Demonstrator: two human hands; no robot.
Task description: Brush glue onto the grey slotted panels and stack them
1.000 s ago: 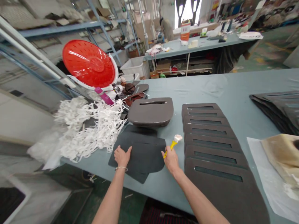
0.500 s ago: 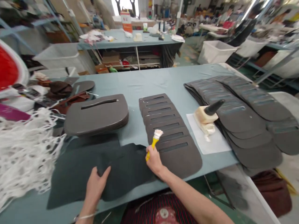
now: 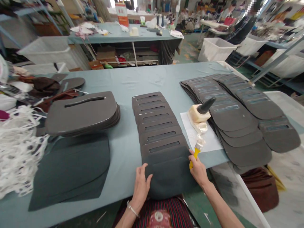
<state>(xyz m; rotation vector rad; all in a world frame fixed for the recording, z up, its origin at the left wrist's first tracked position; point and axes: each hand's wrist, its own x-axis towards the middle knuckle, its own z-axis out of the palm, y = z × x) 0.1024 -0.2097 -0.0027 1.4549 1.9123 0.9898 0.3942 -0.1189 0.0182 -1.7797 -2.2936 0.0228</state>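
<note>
Panel (image 3: 169, 179), dark and plain-faced, lies between the hands, covering the near end of the row of slotted panels (image 3: 156, 123) and reaching the table's near edge. Left hand (image 3: 141, 185) is at its left edge, right hand (image 3: 199, 171) at its upper right corner. Half a second earlier, the panel extended leftward across the dark pile (image 3: 73, 171); it is now well apart from that pile. The yellow brush (image 3: 196, 153), previously seen against the slotted row, now shows its bristles over the white sheet (image 3: 213, 142). Left fingers: thumb and forefinger parted, tips touching the panel's edge. Right fingers: closed around the brush handle; whether they also pinch the panel cannot be determined.
</note>
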